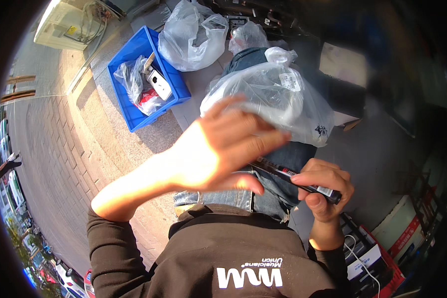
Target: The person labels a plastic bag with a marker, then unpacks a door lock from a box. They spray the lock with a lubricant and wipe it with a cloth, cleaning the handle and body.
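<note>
My left hand (223,149) is stretched out flat above my lap, fingers apart and a little blurred, holding nothing. Behind its fingers lies a tied clear plastic bag (278,107) across my jeans, with a white label and a dark scribbled mark on it. The bag's contents look pale, but their kind is unclear. My right hand (328,186) closes round a black marker pen (310,187), which slants up toward the left hand. The pen's far end comes close to the left fingers; whether they touch is unclear.
A blue plastic bin (179,92) at the left holds a white socket unit (159,85) and plastic wrapping. Another clear bag (191,37) stands beside it. A cardboard piece (342,64) lies at the far right. Boxes and a white cable (365,265) are at the lower right.
</note>
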Available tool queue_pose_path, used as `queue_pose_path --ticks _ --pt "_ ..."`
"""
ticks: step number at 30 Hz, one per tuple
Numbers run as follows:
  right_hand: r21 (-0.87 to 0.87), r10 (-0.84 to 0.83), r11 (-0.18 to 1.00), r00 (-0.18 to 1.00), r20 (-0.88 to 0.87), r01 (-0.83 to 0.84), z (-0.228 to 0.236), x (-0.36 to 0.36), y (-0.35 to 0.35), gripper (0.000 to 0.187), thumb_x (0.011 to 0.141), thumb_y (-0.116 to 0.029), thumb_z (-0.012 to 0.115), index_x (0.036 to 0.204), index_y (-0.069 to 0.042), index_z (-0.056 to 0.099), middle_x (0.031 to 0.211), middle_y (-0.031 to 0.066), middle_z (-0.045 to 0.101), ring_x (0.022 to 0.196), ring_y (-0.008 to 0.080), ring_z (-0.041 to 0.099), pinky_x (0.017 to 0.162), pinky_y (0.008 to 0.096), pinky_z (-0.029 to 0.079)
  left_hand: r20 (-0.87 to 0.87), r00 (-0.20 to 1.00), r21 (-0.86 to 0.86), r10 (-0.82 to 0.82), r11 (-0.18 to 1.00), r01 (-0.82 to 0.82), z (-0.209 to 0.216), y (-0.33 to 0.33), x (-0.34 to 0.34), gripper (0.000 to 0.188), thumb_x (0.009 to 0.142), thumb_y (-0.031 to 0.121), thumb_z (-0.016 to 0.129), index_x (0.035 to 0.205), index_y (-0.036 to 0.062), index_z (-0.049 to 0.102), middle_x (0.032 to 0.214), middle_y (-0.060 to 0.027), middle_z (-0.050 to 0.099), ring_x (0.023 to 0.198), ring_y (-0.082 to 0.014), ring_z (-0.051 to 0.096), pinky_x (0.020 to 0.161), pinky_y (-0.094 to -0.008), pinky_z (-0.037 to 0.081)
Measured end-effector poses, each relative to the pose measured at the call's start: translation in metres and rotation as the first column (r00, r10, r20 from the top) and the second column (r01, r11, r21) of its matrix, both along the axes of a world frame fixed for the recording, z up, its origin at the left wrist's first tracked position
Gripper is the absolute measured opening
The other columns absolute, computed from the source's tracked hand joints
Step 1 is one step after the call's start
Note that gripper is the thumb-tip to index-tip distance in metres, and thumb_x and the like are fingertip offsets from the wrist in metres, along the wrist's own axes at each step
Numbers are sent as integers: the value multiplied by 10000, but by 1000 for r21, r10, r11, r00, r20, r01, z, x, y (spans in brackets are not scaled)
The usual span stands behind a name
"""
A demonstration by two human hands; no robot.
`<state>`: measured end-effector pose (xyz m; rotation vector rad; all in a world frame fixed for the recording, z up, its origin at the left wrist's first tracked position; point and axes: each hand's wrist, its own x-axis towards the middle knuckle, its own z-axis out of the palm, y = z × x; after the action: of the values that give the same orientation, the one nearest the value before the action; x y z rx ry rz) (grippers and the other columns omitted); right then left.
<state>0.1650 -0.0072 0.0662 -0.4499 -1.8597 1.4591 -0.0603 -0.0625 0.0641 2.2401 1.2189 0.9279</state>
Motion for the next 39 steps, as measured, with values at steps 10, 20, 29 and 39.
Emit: queue_pose_path --ticks 10,20,29,39 --pt "-196 -9 979 971 239 57 -12 1 -11 174 680 -26 716 769 -2 568 625 66 585 482 114 489 437 229 358 438 896 -544 -67 774 323 -42 -25 40 291 919 293 445 863 8 460 712 -169 502 661 -390 513 580 -432 412" --pt "-257 -52 961 977 207 106 -13 -25 -8 172 792 -145 569 718 -26 470 609 65 493 502 105 422 488 239 351 404 912 -415 71 903 114 -34 -31 29 405 932 373 394 810 -8 450 582 -203 498 601 -422 510 521 -460 408" --pt "-302 -13 948 963 269 97 9 -11 1 136 802 -118 573 742 -16 506 660 61 524 573 118 464 542 244 396 442 882 -430 166 902 46 -27 -31 50 371 925 398 425 912 56 567 704 -176 588 638 -352 577 550 -418 447" --pt "-367 -19 929 997 75 46 -11 -11 10 162 750 -37 589 668 -19 450 556 47 521 463 84 406 443 238 318 553 833 -547 -17 747 378 -25 -5 42 382 932 398 399 881 22 443 603 -196 460 599 -402 490 542 -446 366"
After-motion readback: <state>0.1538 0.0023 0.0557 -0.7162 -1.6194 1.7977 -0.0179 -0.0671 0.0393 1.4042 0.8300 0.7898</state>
